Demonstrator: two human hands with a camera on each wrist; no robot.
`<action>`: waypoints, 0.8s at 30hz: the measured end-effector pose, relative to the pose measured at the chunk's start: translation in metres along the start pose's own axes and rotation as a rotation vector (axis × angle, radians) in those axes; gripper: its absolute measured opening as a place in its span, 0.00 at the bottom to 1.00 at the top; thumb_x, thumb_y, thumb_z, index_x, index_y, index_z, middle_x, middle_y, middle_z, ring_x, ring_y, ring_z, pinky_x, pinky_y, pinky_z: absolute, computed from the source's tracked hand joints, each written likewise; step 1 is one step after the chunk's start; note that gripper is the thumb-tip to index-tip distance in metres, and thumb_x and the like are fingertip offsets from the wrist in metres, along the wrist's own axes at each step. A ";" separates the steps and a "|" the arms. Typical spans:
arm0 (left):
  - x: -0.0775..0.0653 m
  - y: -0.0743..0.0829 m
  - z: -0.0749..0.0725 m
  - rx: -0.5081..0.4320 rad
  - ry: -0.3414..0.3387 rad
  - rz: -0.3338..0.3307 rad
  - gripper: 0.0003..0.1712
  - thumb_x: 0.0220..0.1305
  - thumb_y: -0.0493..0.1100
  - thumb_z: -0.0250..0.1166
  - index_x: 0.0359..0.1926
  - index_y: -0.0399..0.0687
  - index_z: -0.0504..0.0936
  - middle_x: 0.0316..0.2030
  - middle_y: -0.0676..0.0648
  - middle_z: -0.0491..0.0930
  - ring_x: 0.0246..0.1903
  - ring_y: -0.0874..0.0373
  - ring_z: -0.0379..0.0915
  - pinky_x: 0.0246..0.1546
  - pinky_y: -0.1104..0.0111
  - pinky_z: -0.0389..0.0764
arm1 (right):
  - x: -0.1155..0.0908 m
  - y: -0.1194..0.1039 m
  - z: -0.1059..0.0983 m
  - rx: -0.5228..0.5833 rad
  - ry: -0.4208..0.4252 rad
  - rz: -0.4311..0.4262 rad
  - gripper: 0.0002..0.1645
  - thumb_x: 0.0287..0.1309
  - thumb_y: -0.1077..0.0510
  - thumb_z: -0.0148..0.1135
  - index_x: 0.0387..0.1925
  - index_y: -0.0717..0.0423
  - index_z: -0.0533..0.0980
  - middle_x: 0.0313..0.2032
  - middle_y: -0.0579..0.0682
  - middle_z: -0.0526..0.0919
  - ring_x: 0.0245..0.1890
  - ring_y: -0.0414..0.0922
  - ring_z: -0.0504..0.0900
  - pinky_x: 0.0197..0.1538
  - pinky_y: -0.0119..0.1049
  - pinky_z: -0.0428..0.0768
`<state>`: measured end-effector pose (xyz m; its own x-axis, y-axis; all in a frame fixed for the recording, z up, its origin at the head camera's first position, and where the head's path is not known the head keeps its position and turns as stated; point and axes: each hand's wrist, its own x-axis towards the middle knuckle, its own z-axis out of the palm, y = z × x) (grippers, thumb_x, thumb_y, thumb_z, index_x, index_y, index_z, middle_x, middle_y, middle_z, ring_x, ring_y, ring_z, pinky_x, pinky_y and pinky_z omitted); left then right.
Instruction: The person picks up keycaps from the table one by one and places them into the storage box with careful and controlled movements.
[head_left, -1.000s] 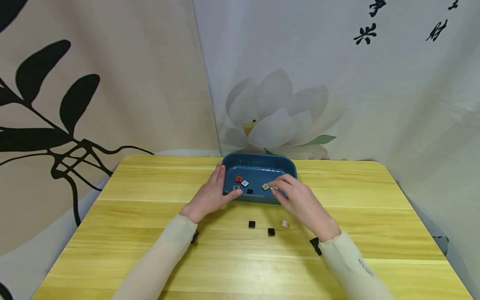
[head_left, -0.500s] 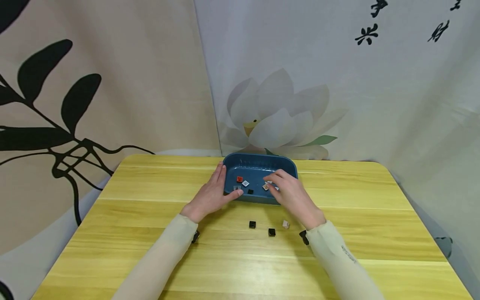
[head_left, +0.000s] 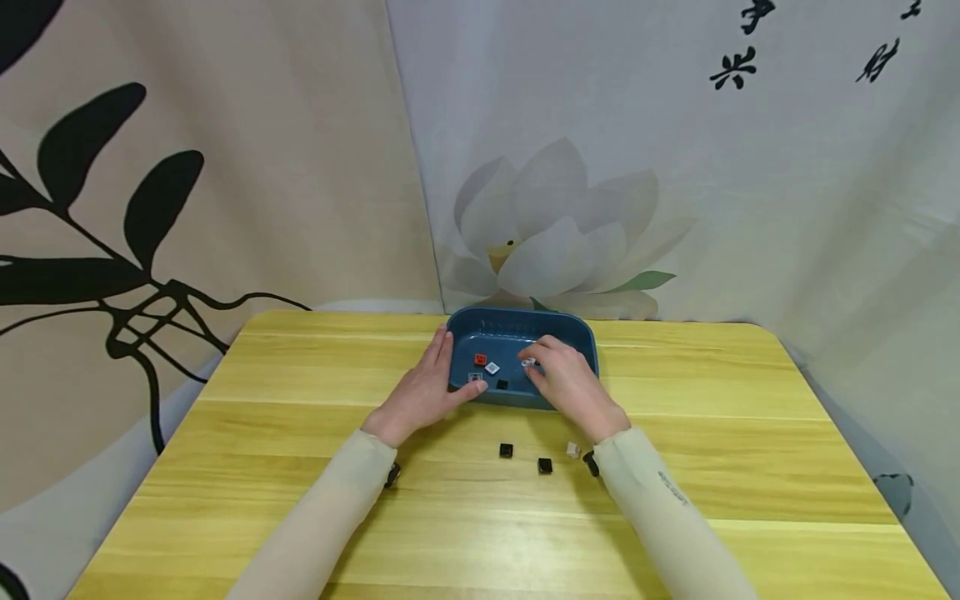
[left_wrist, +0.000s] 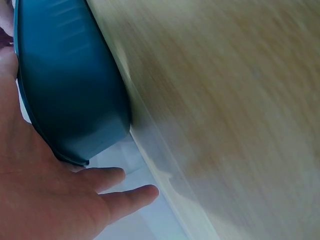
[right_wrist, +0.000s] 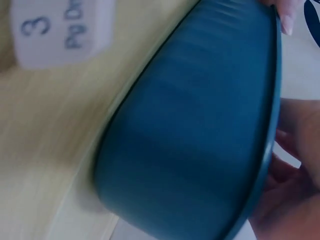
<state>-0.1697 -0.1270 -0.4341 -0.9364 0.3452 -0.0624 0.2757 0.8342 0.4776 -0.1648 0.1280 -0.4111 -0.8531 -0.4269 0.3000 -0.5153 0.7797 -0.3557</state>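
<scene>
A blue rectangular tray (head_left: 517, 400) stands near the table's back edge. My left hand (head_left: 420, 392) lies along its left end, fingers straight and the thumb over the front rim. In the left wrist view, two fingers (left_wrist: 130, 202) stretch past the tray's corner. Inside the tray my right hand (head_left: 573, 383) pinches a small whitish keycap (head_left: 528, 362), partly covered by the fingers. A red keycap (head_left: 480, 360), a white keycap (head_left: 492, 367), a black keycap (head_left: 502, 385) and a pale-edged keycap (head_left: 476, 377) lie in its left half.
In front of the tray, two black keycaps (head_left: 506, 451) and a whitish keycap (head_left: 573, 450) rest on the wooden table (head_left: 450, 533). The right wrist view shows that pale keycap (right_wrist: 55, 32) marked "3 Pg Dn". A printed curtain (head_left: 315, 167) hangs behind.
My right hand has moved left within the tray, toward its middle, and a whitish keycap now shows between its fingertips. My left hand stays at the tray's left end.
</scene>
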 end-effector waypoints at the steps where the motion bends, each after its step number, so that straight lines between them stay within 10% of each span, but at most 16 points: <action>1: 0.000 0.000 0.000 0.001 0.000 0.000 0.67 0.67 0.78 0.54 0.82 0.37 0.35 0.83 0.42 0.28 0.80 0.41 0.41 0.73 0.44 0.61 | 0.001 0.000 0.001 0.004 -0.008 0.010 0.12 0.65 0.64 0.70 0.49 0.59 0.86 0.45 0.52 0.84 0.43 0.47 0.84 0.47 0.42 0.85; 24: 0.002 0.000 0.002 0.007 -0.005 -0.014 0.67 0.67 0.78 0.55 0.82 0.37 0.35 0.83 0.41 0.28 0.80 0.41 0.41 0.74 0.46 0.60 | 0.027 0.007 0.015 0.066 -0.189 0.178 0.11 0.68 0.62 0.68 0.49 0.58 0.87 0.44 0.52 0.86 0.44 0.48 0.83 0.51 0.46 0.84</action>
<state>-0.1710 -0.1261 -0.4357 -0.9393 0.3351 -0.0732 0.2638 0.8422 0.4703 -0.1926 0.1154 -0.4192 -0.9278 -0.3685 0.0588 -0.3546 0.8212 -0.4471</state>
